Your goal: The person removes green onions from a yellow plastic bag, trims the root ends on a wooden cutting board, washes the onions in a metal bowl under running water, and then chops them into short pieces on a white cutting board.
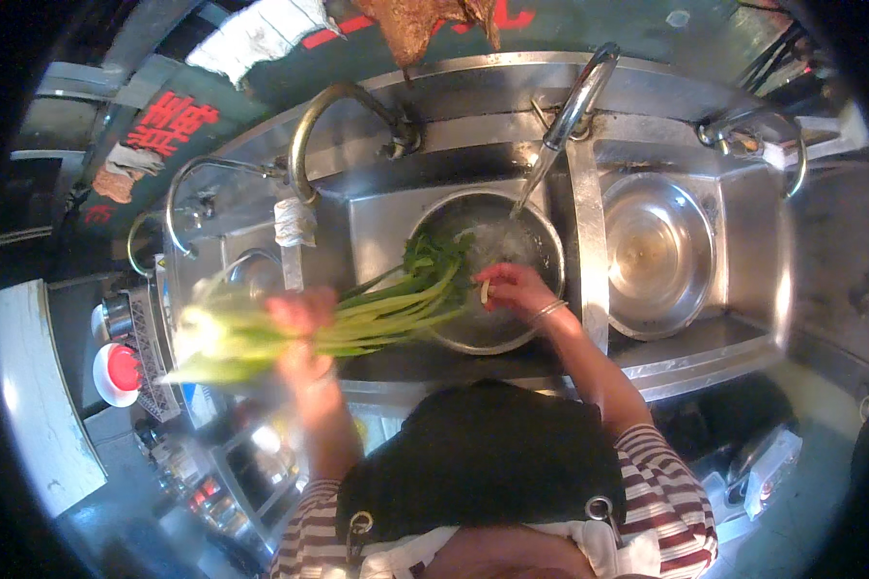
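Note:
My left hand (pixel 303 318), blurred, grips a bunch of leafy green stalks that look like celery (pixel 395 315). The pale root end points left and glares in the light. Its dark leaves (pixel 431 253) hang over the left side of a round metal basin (pixel 561 264) in the middle sink. Above that basin's water, my right hand (pixel 510 286) is bent with its fingers drawn in. A small pale thing (pixel 485 292) shows at those fingers; whether it is held is unclear. Water runs from a chrome faucet (pixel 583 94) into the basin.
A second metal basin (pixel 655 257) sits in the right sink, past a steel divider (pixel 589 268). Curved taps, including a brass-coloured one (pixel 300 145), line the back ledge. A white cloth (pixel 295 223) wraps the left divider. Red and white bowls (pixel 119 369) stand farther left.

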Motion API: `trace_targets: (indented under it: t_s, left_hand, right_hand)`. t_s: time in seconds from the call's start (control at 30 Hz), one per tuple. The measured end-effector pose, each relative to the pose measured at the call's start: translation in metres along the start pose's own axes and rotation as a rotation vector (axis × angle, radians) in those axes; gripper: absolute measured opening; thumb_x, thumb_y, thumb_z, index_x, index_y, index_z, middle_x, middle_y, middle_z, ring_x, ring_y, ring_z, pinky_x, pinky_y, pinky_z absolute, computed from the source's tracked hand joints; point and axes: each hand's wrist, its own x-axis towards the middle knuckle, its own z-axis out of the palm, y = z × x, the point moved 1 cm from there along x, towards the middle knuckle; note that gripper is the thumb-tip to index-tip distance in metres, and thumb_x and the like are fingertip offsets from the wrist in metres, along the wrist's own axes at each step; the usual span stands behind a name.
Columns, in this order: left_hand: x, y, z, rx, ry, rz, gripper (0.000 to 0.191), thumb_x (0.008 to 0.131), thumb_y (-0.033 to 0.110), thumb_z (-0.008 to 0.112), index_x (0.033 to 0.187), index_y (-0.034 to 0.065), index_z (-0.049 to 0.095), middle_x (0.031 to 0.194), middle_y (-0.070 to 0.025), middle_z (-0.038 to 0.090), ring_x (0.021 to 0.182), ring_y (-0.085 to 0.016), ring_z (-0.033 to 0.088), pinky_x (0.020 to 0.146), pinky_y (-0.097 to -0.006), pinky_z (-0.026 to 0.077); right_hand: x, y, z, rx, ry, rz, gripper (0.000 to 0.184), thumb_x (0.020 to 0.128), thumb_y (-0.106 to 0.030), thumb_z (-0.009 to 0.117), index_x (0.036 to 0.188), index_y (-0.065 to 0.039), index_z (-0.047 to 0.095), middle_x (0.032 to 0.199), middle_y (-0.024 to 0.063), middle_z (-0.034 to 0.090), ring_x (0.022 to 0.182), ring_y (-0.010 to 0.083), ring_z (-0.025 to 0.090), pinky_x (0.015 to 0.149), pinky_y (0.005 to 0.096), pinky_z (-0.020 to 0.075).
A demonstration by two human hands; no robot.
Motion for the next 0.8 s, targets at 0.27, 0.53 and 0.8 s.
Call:
trace_targets:
  t_s: [0.27,0.53,0.8]
  left_hand:
    - [-0.007,-0.082,0.040,0.296,-0.180,-0.364,0.039,0.072,0.009,0.071,0.107,0.0040,0.055,0.102,-0.0105,0.060,0.098,-0.020,0.058,0.084,-0.0350,0.047]
    - [0.035,-0.150,0.080,0.314,-0.219,-0.527,0.054,0.073,0.007,0.070,0.123,0.0024,0.051,0.116,-0.0060,0.058,0.106,-0.016,0.055,0.088,-0.0312,0.046]
    - [0.085,-0.188,0.115,0.278,-0.439,-0.729,0.049,0.077,0.017,0.069,0.123,0.0031,0.055,0.119,-0.0076,0.060,0.107,-0.018,0.055,0.093,-0.0326,0.043]
  right_hand:
    - [-0.049,-0.113,0.100,-0.139,-0.004,-0.276,0.021,0.087,-0.008,0.062,0.106,0.000,0.063,0.079,0.0032,0.065,0.063,0.0079,0.058,0.056,0.0221,0.0465]
    - [-0.026,-0.133,0.059,-0.437,0.507,-0.751,0.014,0.083,-0.008,0.067,0.093,0.002,0.067,0.076,0.0016,0.061,0.072,0.0071,0.055,0.065,0.0219,0.0455]
    - [-0.013,-0.147,-0.004,-0.501,0.532,-0.589,0.026,0.084,-0.005,0.064,0.109,-0.005,0.058,0.081,-0.0030,0.059,0.067,0.0040,0.053,0.057,0.0198,0.0425]
